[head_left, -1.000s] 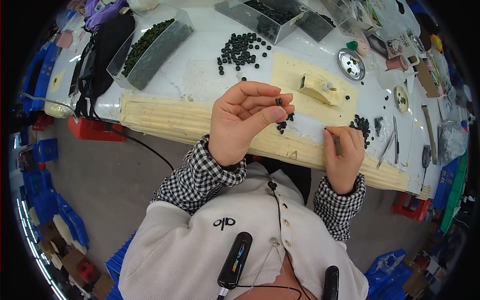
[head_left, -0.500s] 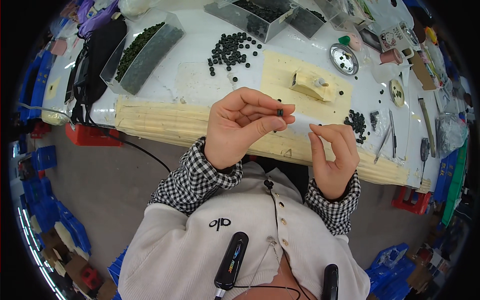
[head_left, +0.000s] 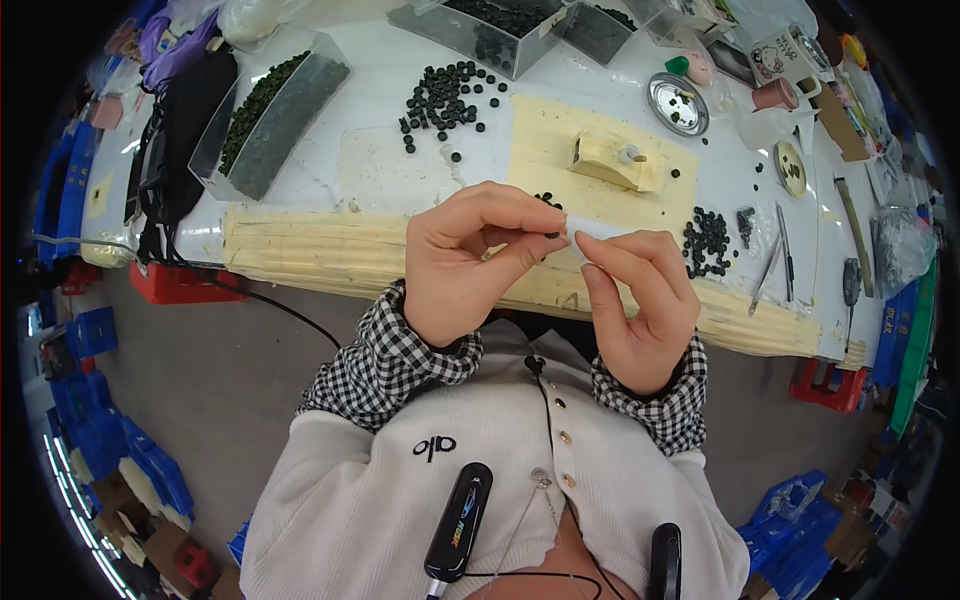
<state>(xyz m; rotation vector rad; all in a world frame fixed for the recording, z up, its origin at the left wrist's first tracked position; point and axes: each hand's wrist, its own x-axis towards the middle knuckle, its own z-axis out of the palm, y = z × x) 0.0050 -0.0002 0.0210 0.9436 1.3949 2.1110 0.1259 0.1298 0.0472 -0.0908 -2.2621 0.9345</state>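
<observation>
At the front edge of the table [head_left: 300, 242], the left hand [head_left: 455, 268] has its thumb and forefinger closed on a small dark piece [head_left: 552, 235]; the right hand [head_left: 647, 308] is just beside — whether its fingertips meet, I cannot tell. The piece is tiny, so a loose pinch or a bump between fingers could drop it — perhaps to the floor [head_left: 225, 375].

matt black pieces [head_left: 452, 107], smooth clear plastic box [head_left: 300, 125], smooth glossy bench [head_left: 370, 80], shiny metal dish [head_left: 660, 100], woven cloth sleeves [head_left: 400, 350], ribbed knit sweater [head_left: 350, 500]
</observation>
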